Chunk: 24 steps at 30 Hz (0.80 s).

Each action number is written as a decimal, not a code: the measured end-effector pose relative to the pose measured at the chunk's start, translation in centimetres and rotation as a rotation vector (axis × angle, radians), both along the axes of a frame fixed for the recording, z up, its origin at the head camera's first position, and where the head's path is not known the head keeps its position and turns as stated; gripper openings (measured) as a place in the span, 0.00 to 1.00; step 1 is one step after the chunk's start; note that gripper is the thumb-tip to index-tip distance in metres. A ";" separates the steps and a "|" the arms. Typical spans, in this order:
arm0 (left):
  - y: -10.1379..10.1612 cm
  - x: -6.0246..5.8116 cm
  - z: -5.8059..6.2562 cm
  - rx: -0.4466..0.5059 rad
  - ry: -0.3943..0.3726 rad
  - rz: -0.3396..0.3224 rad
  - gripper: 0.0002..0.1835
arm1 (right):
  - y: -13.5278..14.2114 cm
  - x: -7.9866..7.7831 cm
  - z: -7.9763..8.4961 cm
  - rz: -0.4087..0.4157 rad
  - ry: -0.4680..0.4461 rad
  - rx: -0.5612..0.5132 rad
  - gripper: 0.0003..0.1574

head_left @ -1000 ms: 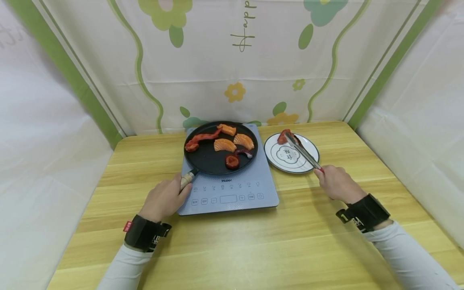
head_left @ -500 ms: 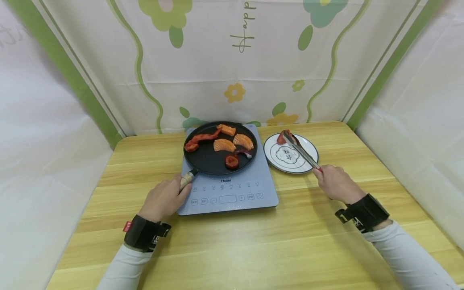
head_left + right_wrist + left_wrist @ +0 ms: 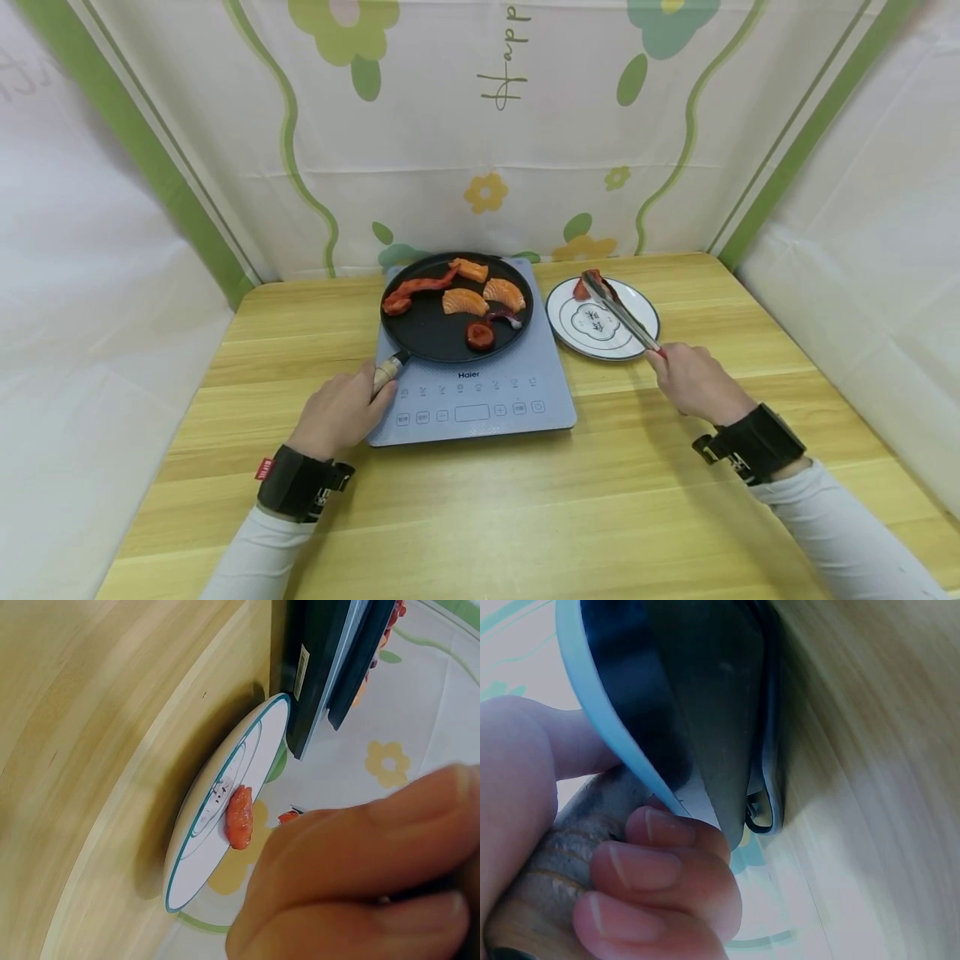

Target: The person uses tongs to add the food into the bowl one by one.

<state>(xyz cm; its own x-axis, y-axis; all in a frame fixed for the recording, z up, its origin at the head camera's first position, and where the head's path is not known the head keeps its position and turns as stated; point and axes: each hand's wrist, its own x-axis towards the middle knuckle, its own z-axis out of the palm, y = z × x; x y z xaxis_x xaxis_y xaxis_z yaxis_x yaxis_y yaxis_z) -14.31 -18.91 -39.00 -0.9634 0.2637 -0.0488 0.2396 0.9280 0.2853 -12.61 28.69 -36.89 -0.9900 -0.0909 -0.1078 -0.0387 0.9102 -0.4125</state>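
Barely a shift! Left hand (image 3: pixel 339 414) grips the handle (image 3: pixel 387 372); right of the pan (image 3: pixel 431 333), right hand (image 3: pixel 699 382) grips tongs (image 3: pixel 630 323), seemingly mid-pickup.

Kitchen-like setting: a frying pan (image 3: pixel 442 332) is resting on the cooktop (image 3: pixel 480 396); flowered cloth (image 3: pixel 480 137) is hanging behind the cooktop.

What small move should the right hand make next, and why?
Probably the right hand should squeeze the slim metal tongs a little firmer: their tips overlap the glossy red food piece over the round white plate in the head view, yet a secure grip cannot be confirmed from these pictures.
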 end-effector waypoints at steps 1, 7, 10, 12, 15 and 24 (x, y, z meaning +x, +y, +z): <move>0.0 0.0 0.0 0.000 0.001 -0.001 0.35 | 0.0 0.0 0.0 0.000 0.000 -0.003 0.28; 0.0 0.0 0.0 -0.006 0.002 0.001 0.35 | -0.2 0.1 0.0 0.011 0.007 -0.006 0.25; 0.0 0.1 0.1 -0.003 0.001 0.002 0.35 | -0.3 0.1 0.0 0.019 0.016 -0.005 0.25; 0.0 0.1 0.1 0.001 0.001 0.002 0.34 | -0.4 0.2 0.1 0.025 0.021 -0.003 0.24; 0.0 0.1 0.1 0.003 0.003 0.003 0.34 | -0.6 0.3 0.2 0.027 0.028 0.000 0.24; 0.0 0.1 0.0 0.003 0.013 0.005 0.33 | -1.1 0.3 0.3 0.039 0.057 0.009 0.22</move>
